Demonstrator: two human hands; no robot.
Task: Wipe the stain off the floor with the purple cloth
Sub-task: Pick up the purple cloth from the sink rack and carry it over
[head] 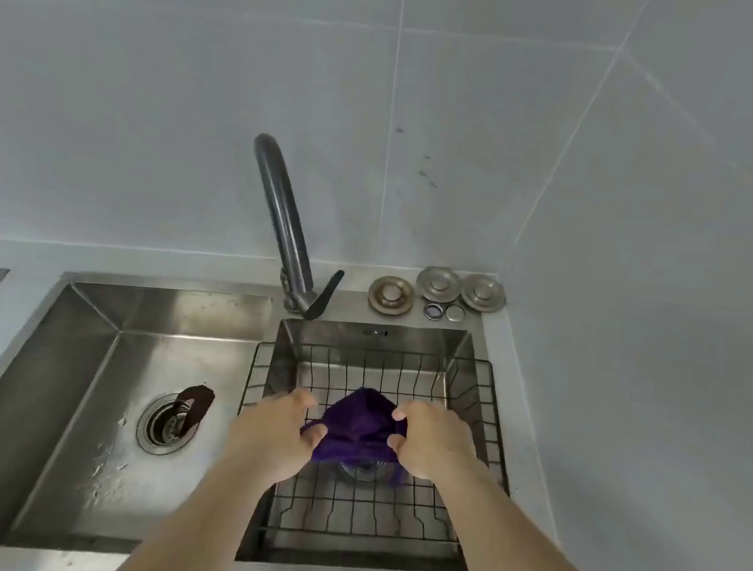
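Grey-tiled kitchen corner

Pale tiled walls (476, 110) met above a light worktop (4, 320) that carried a double steel sink (97, 316).

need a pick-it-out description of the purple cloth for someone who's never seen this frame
Start at the double steel sink and go to its smaller right basin, where a black wire rack sits. Above the rack, the left hand and right hand hold the purple cloth bunched between them. It is the only coloured, soft item among grey metal.

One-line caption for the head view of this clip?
Both hands, left hand and right hand, bunch a purple cloth over the black wire basket in the right-hand steel sink basin.
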